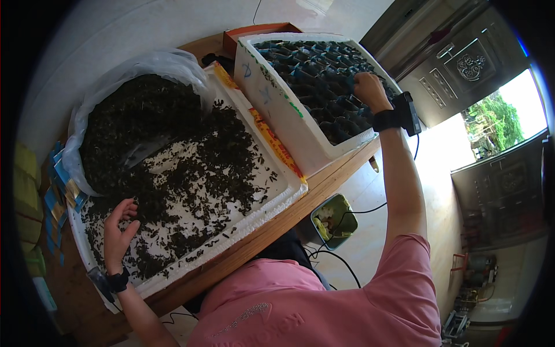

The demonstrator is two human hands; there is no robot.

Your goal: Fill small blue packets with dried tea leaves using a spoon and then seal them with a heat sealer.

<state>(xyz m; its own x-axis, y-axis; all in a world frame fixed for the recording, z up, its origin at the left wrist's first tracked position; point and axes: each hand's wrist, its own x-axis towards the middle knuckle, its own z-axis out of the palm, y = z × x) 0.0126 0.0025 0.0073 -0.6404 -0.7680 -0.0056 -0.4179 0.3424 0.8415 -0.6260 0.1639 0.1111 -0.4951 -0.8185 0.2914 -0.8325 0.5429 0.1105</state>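
Dark dried leaves, like tea, fill a clear plastic bag [145,65] and lie scattered over a white foam tray [277,204]. My left hand [120,234] is over the tray's left part, fingers half curled and thumb apart, with nothing visible in it. At the right stands a deep white foam box [277,112] packed with rows of small dark and blue packets [329,82]. My right hand [370,91] is over the packets near the box's right side, its fingers bent down; whether it holds a packet is hidden.
An orange box [264,30] stands behind the foam box. Blue and gold wrappers [58,204] lie left of the tray, beside yellow-green packages [28,195]. Below the wooden table edge [347,167] are a waste bin [336,221] and black cables [347,262]. Cables run from both wrist devices.
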